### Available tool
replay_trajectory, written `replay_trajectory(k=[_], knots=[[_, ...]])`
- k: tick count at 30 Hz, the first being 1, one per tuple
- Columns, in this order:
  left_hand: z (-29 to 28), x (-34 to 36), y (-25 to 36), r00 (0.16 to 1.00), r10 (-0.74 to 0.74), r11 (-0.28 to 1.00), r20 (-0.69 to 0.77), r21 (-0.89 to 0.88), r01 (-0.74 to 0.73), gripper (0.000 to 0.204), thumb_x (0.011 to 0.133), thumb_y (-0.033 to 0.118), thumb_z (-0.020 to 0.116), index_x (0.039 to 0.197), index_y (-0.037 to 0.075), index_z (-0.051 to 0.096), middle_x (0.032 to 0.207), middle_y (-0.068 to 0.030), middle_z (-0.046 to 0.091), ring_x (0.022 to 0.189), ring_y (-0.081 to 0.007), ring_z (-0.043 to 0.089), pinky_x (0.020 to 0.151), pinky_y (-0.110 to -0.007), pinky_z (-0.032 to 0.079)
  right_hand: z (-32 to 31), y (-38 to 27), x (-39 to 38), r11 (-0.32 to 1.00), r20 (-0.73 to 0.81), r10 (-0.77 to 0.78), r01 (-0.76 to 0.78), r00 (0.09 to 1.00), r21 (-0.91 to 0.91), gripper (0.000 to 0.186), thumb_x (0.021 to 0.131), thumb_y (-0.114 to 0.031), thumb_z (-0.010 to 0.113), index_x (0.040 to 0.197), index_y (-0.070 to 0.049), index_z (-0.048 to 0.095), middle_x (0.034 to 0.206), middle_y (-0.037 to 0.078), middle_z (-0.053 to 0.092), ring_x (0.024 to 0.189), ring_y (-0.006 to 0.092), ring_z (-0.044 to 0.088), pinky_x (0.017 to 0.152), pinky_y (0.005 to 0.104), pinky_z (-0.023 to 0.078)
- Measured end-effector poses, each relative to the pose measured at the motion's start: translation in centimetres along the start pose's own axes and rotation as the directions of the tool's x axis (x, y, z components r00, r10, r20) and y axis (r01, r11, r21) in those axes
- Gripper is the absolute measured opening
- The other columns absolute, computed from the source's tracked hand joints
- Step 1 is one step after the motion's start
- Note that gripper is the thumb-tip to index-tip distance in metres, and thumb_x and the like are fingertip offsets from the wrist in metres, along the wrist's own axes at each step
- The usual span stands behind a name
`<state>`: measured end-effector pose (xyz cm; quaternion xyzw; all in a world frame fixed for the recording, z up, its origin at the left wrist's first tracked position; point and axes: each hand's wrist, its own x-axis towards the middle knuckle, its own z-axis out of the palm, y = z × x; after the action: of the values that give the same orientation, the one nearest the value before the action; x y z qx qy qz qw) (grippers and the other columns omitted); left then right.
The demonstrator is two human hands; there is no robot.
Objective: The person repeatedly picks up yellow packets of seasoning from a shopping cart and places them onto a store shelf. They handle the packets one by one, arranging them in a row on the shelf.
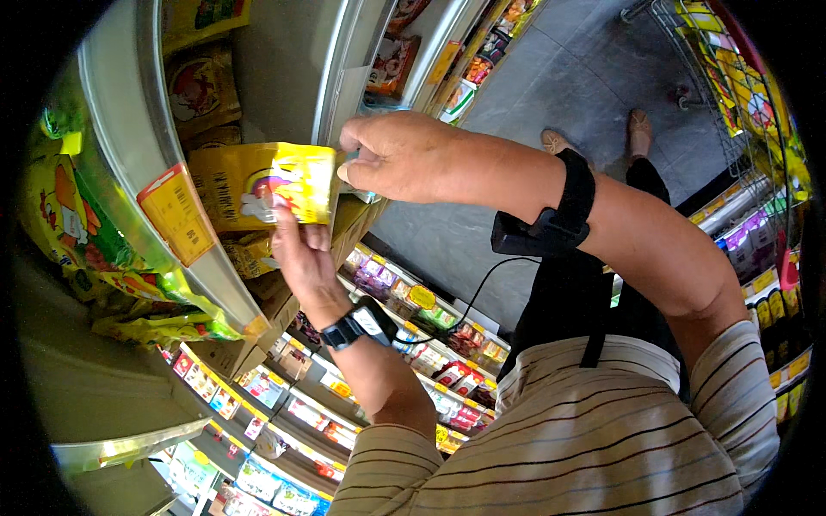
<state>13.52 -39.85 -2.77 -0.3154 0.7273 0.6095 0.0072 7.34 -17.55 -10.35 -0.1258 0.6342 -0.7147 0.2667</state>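
A shiny yellow snack pouch [280, 185] with a colourful cartoon print is held at its lower edge by my left hand [303, 258], thumb across the front. It overlaps the shelf opening, where more yellow-brown pouches [204, 90] stand behind it. My right hand [383, 155] is beside the pouch's right edge with its fingers curled in. What those fingers pinch, if anything, is hidden. A black band with a small device [366, 322] sits on my left wrist. My right forearm carries a black strapped box [538, 232] with a cable.
An orange-yellow price tag [179, 211] hangs on the shelf's front rail at left, near green-yellow bags [73, 215]. Lower shelves [292, 396] hold several rows of packages. At the upper right, a wire cart [731, 77] with yellow packs stands on grey floor tiles [516, 103].
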Motion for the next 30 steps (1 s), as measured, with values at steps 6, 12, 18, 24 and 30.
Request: replay_trajectory(k=[6,12,18,24,30], knots=[[-4.2,5.4,1.9,0.968,0.066,0.989,-0.243,-0.109,-0.095,0.029,0.091,0.032,0.069,0.106,0.009,0.06,0.076,0.0034,0.054,0.052,-0.0078,0.035,0.05,-0.023,0.031,0.0,0.7,-1.0,1.0,0.068,-0.015,0.015,0.998,0.008,0.035,0.091,-0.029,0.058,0.105,0.003,0.058,0.084,0.018,0.066,0.078,0.0296,0.066,0.069,0.0399,0.051],[-6.3,9.7,0.9,0.952,0.221,0.975,-0.212,0.066,-0.211,0.041,0.09,0.037,0.07,0.114,0.006,0.057,0.091,-0.0013,0.057,0.067,-0.0121,0.042,0.061,-0.026,0.038,0.5,1.8,-2.4,1.0,0.072,0.011,-0.013,0.997,0.028,0.032,0.093,-0.026,0.057,0.107,0.002,0.057,0.085,0.019,0.066,0.079,0.0313,0.067,0.07,0.04,0.051],[-6.1,11.5,0.7,0.94,0.261,0.961,-0.221,0.148,-0.232,0.053,0.093,0.042,0.063,0.125,0.002,0.052,0.102,-0.0041,0.056,0.074,-0.014,0.043,0.067,-0.027,0.041,0.1,3.6,-3.2,0.999,0.086,0.029,-0.033,0.996,0.043,0.031,0.094,-0.025,0.056,0.109,0.001,0.054,0.083,0.018,0.066,0.079,0.0298,0.067,0.068,0.0405,0.05],[-8.8,14.0,-1.2,0.832,0.554,0.66,-0.03,0.624,-0.417,0.065,0.094,0.047,0.061,0.135,-0.001,0.046,0.115,-0.0115,0.055,0.088,-0.0219,0.05,0.078,-0.033,0.045,-0.8,6.0,-4.7,0.992,0.043,0.063,-0.068,0.997,0.109,0.029,0.094,-0.023,0.059,0.11,0.001,0.054,0.079,0.014,0.064,0.072,0.0253,0.064,0.065,0.0384,0.049],[-15.3,18.5,-2.2,0.755,0.532,-0.302,0.383,0.919,-0.253,0.065,0.095,0.045,0.058,0.141,0.002,0.042,0.133,-0.0208,0.052,0.109,-0.0314,0.057,0.092,-0.043,0.047,-2.5,7.1,-7.1,0.987,0.0,0.051,-0.05,0.999,0.153,0.028,0.094,-0.023,0.059,0.109,-0.001,0.054,0.078,0.011,0.062,0.072,0.0213,0.062,0.067,0.0358,0.049]])
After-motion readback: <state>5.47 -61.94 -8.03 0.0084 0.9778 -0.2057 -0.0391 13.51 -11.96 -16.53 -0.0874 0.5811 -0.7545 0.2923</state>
